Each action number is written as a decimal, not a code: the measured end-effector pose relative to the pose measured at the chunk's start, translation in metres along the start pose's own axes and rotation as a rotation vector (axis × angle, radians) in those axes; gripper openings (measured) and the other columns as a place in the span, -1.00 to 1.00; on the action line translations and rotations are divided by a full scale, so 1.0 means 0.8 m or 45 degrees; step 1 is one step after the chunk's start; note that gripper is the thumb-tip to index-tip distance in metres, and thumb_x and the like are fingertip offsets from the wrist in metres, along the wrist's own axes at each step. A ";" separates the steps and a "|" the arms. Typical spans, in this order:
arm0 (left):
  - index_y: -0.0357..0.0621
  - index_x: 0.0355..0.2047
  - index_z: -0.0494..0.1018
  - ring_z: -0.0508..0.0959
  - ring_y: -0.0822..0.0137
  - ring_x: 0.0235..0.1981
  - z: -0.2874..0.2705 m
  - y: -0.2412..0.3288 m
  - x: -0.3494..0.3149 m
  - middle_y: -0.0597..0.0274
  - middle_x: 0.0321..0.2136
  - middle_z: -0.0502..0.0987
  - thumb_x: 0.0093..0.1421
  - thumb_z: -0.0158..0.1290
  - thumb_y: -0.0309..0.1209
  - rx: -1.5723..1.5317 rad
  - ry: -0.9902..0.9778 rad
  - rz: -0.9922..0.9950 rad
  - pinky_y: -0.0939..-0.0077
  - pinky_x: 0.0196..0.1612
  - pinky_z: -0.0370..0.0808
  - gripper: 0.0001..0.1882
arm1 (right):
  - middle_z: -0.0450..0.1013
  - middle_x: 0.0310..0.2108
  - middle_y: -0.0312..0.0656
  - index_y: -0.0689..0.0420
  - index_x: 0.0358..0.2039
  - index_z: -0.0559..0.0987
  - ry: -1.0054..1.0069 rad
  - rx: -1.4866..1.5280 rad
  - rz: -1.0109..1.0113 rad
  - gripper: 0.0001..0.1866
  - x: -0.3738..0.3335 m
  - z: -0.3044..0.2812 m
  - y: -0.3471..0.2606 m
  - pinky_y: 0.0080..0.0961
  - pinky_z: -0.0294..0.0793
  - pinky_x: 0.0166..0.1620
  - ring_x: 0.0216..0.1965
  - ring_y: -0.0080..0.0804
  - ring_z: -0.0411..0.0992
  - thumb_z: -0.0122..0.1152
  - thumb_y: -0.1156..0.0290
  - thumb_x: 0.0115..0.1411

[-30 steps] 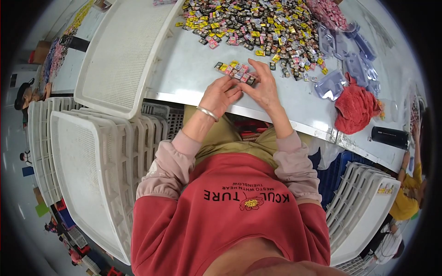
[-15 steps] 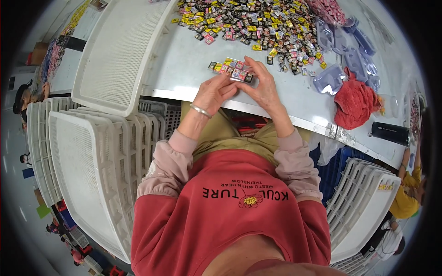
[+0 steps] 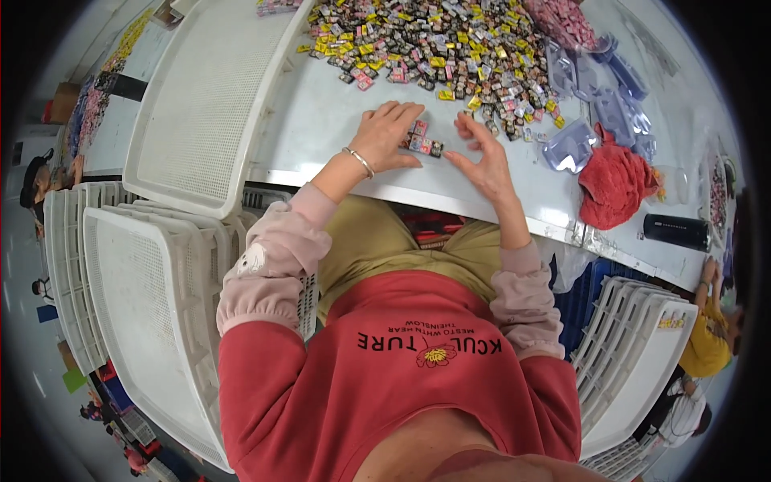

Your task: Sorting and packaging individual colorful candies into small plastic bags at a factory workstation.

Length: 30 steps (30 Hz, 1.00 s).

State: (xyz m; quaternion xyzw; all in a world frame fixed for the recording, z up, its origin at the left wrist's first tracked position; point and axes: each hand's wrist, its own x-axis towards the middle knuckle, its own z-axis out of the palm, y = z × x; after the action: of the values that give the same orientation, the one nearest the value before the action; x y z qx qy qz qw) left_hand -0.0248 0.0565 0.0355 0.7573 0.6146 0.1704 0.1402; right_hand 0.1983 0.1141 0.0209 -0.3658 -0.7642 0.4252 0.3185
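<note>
My left hand (image 3: 384,136) lies palm down over part of a small cluster of little printed packs (image 3: 423,143) on the table, its thumb stretched out. The packs are pink, black and white, set side by side; those beneath the hand are hidden. Just right of the cluster is my right hand (image 3: 484,159), fingers spread and half curled, holding nothing I can see. Beyond both hands spreads a large loose heap of similar packs (image 3: 434,48) in yellow, black and pink.
White mesh trays (image 3: 213,88) stand at the left, with a stack (image 3: 132,297) below. Clear plastic holders (image 3: 572,146), a red cloth (image 3: 614,189) and a black box-like object (image 3: 676,231) lie along the right. More trays (image 3: 634,353) are stacked lower right. Other people are at both sides.
The hands have moved apart. The group of packs held between them now rests on the table, partly under the left hand. The right hand has drawn away to the right.
</note>
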 end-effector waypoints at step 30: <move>-0.25 -0.29 0.51 0.56 0.33 -0.40 0.011 -0.024 -0.059 0.09 -0.40 0.54 0.15 0.10 -0.42 -0.696 0.463 -0.572 0.47 -0.36 0.47 -0.83 | 0.30 -0.11 -0.04 0.13 0.18 0.32 -0.228 -0.392 -0.424 -0.20 0.033 0.046 -0.019 -0.28 0.37 -0.05 -0.08 -0.05 0.32 0.39 0.40 -0.14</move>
State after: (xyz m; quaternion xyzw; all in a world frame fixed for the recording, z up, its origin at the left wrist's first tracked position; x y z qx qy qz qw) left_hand -0.0470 0.0140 0.0156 0.4963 0.7118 0.4241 0.2593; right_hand 0.1511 0.1149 0.0228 -0.2400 -0.8949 0.2761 0.2557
